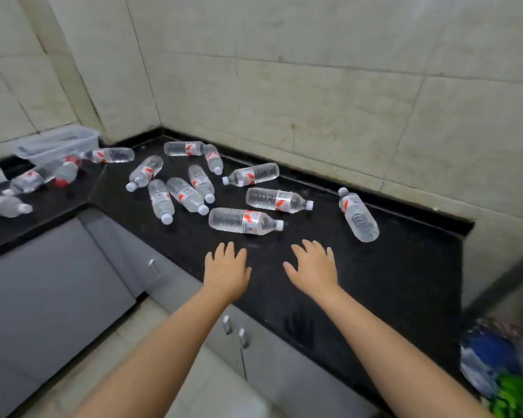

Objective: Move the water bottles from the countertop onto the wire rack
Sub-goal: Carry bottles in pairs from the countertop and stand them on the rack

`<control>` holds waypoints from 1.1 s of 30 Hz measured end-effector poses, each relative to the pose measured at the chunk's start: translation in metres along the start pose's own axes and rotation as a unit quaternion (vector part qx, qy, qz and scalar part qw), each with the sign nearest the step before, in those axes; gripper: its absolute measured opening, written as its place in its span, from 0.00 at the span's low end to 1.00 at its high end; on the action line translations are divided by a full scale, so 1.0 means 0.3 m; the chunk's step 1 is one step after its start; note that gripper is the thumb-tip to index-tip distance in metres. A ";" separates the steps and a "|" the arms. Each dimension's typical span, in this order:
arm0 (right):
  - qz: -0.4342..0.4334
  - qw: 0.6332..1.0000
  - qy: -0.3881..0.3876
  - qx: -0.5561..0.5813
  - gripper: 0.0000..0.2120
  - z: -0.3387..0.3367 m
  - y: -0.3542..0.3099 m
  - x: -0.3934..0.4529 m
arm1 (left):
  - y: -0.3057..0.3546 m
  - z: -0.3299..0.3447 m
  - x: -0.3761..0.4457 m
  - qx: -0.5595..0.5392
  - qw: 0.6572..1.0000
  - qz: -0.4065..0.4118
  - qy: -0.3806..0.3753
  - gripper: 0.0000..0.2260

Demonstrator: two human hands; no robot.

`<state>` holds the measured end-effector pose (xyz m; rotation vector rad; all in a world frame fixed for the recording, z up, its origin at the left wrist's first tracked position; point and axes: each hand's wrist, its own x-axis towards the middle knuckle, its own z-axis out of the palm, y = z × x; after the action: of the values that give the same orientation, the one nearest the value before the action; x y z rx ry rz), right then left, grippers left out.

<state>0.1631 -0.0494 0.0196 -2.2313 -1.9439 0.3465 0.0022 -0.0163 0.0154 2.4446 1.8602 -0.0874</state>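
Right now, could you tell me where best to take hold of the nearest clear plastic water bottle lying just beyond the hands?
Probably around the labelled middle of the clear plastic water bottle, coming down from above. It lies on its side on the black stone countertop, its white cap pointing right, with free space around it. The open right hand is close.

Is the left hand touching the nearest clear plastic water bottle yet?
Apart. The head view shows bare black countertop between the left hand and the nearest clear plastic water bottle.

Home kitchen corner, black polished stone countertop (375, 282) running along two walls, pale large wall tiles (314, 101) behind it, grey cabinet doors (58, 282) with small metal handles (243, 337) below, light tiled floor (127, 351)
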 end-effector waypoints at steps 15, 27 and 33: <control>0.082 0.996 -0.032 0.001 0.24 0.112 0.155 0.514 | -0.107 0.127 0.612 0.014 0.992 0.124 -0.004 0.21; 0.254 0.965 0.055 -0.035 0.29 0.055 0.468 0.819 | -0.108 0.234 1.011 0.080 0.927 0.364 0.033 0.28; 0.392 0.918 -0.014 -0.055 0.38 0.058 0.564 0.907 | -0.008 0.234 1.032 0.036 0.953 0.300 -0.012 0.29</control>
<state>0.3539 0.1954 -0.0616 -3.0036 -0.9928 0.3607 0.0821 0.2752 -0.0813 2.9169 1.0450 -0.1473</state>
